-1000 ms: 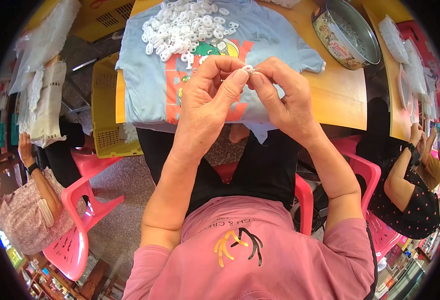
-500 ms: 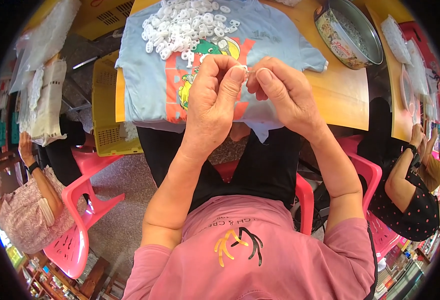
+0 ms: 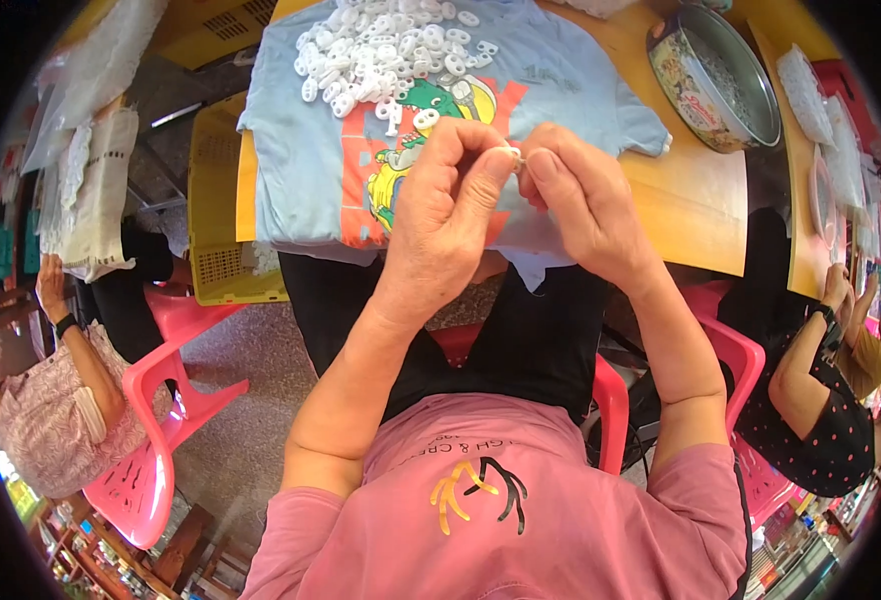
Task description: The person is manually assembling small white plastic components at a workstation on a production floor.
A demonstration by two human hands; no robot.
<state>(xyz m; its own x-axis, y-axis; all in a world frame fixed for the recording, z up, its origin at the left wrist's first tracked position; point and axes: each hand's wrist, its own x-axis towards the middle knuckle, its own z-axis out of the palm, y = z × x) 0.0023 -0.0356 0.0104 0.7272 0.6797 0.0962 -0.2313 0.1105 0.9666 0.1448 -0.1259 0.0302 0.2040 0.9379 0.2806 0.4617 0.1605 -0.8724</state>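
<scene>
Left hand (image 3: 441, 220) pinches the white piece (image 3: 513, 153) over the shirt (image 3: 296, 190); right hand (image 3: 598, 205) just beside, can't tell if gripping anything. We'd best keep the piece steady, fingertips close, pressure light.

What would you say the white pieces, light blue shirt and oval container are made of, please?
The white pieces look like smooth moulded plastic, judging by their repeated shape and slight gloss. The light blue shirt seems soft, matte fabric, perhaps cotton knit, since it creases and drapes. The oval container is probably metal: its inner wall has a grey sheen.
</scene>
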